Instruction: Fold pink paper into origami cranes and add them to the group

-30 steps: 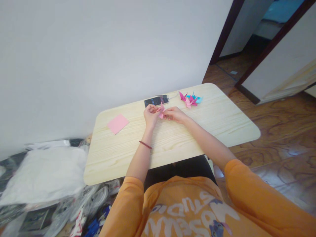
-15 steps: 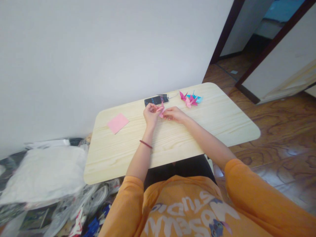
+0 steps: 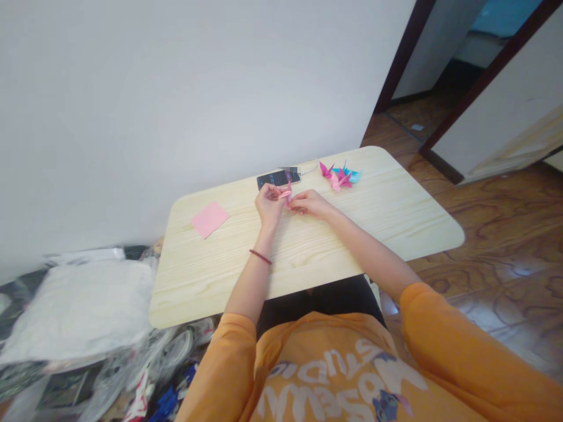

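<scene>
— Near the far edge of the worktop (image 3: 352, 234), what was held?
— Left hand (image 3: 267, 205) and right hand (image 3: 310, 203) fingers pinched a part-folded pink paper (image 3: 287, 193), beside the phone (image 3: 277, 178).
— Progress?
— Finished paper cranes (image 3: 339, 176) lay rightward; one flat pink sheet (image 3: 210, 219) lay unfolded near the left edge.

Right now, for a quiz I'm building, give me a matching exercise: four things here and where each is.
1 pink paper square
2 phone
3 paper cranes
4 small pink fold

A held by left hand and right hand
B far right of the table
C flat at the left
D just beyond the hands

Pairs: 1-C, 2-D, 3-B, 4-A
</scene>
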The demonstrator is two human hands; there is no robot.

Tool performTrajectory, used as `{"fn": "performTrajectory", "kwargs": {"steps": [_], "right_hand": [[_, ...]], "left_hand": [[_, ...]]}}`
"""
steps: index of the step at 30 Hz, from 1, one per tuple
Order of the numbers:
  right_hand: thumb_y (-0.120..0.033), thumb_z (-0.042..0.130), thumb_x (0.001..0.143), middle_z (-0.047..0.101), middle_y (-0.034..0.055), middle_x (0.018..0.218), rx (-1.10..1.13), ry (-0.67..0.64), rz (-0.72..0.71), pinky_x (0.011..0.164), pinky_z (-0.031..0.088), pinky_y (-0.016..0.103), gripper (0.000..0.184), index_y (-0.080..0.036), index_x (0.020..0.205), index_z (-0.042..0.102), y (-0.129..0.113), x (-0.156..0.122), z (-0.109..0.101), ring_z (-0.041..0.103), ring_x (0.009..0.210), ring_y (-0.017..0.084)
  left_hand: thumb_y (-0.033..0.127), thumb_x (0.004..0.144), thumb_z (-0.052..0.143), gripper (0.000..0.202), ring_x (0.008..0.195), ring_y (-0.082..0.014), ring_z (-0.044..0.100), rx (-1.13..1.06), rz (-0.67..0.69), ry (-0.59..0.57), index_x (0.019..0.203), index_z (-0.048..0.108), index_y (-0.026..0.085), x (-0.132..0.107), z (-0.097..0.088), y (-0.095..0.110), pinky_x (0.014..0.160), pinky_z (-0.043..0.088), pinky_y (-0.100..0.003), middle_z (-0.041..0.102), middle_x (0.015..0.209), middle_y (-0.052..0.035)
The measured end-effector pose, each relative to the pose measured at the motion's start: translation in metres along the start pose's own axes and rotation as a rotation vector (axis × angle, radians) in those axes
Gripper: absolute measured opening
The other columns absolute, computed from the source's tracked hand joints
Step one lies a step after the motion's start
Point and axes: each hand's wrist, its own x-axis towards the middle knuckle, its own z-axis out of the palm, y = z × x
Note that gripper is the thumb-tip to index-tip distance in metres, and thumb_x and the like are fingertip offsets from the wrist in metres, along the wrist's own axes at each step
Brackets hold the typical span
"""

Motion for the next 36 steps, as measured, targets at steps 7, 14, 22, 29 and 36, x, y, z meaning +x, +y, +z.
{"fn": "performTrajectory", "kwargs": {"steps": [7, 14, 22, 29, 36], "right_hand": [[-0.016, 0.073, 0.062, 0.062, 0.0026, 0.052, 0.017, -0.009, -0.008, 0.042, 0.034, 0.017, 0.008, -0.011, 0.058, 0.068, -0.002, -0.001, -0.001, 0.054, 0.05, 0.008], [-0.016, 0.074, 0.062, 0.064, 0.0024, 0.056, 0.07, -0.032, 0.014, 0.043, 0.035, 0.016, 0.008, -0.011, 0.06, 0.068, -0.005, -0.004, -0.001, 0.055, 0.053, 0.007], [-0.019, 0.079, 0.061, 0.063, 0.0019, 0.056, 0.115, -0.04, 0.021, 0.044, 0.035, 0.017, 0.014, -0.01, 0.061, 0.068, -0.006, -0.005, 0.003, 0.053, 0.051, 0.006], [-0.021, 0.08, 0.062, 0.063, 0.0021, 0.055, 0.114, -0.037, 0.022, 0.044, 0.034, 0.017, 0.016, -0.01, 0.062, 0.067, -0.005, -0.005, 0.003, 0.053, 0.052, 0.007], [-0.024, 0.082, 0.059, 0.061, 0.001, 0.054, 0.114, -0.05, 0.007, 0.042, 0.033, 0.017, 0.021, -0.01, 0.063, 0.067, -0.003, -0.004, 0.002, 0.052, 0.051, 0.006]], "left_hand": [[0.015, 0.057, 0.078, 0.033, 0.068, -0.0123, 0.064, -0.06, -0.056, 0.02, 0.062, 0.046, 0.02, 0.004, -0.002, -0.008, 0.066, 0.049, -0.024, 0.064, 0.065, 0.002], [0.013, 0.054, 0.08, 0.036, 0.069, -0.0117, 0.064, -0.169, -0.175, 0.069, 0.062, 0.045, 0.02, 0.006, -0.002, -0.01, 0.071, 0.05, -0.025, 0.063, 0.065, 0.0027], [0.014, 0.055, 0.08, 0.038, 0.066, -0.0105, 0.062, -0.232, -0.273, 0.095, 0.062, 0.043, 0.02, 0.01, -0.003, -0.017, 0.069, 0.048, -0.025, 0.059, 0.062, 0.0044], [0.016, 0.057, 0.08, 0.041, 0.062, -0.0095, 0.059, -0.232, -0.273, 0.106, 0.062, 0.04, 0.02, 0.01, -0.003, -0.017, 0.068, 0.045, -0.025, 0.054, 0.061, 0.0066], [0.021, 0.054, 0.083, 0.042, 0.054, -0.0061, 0.05, -0.216, -0.22, 0.121, 0.063, 0.042, 0.019, 0.01, -0.004, -0.019, 0.058, 0.04, -0.02, 0.05, 0.056, 0.008]]}}
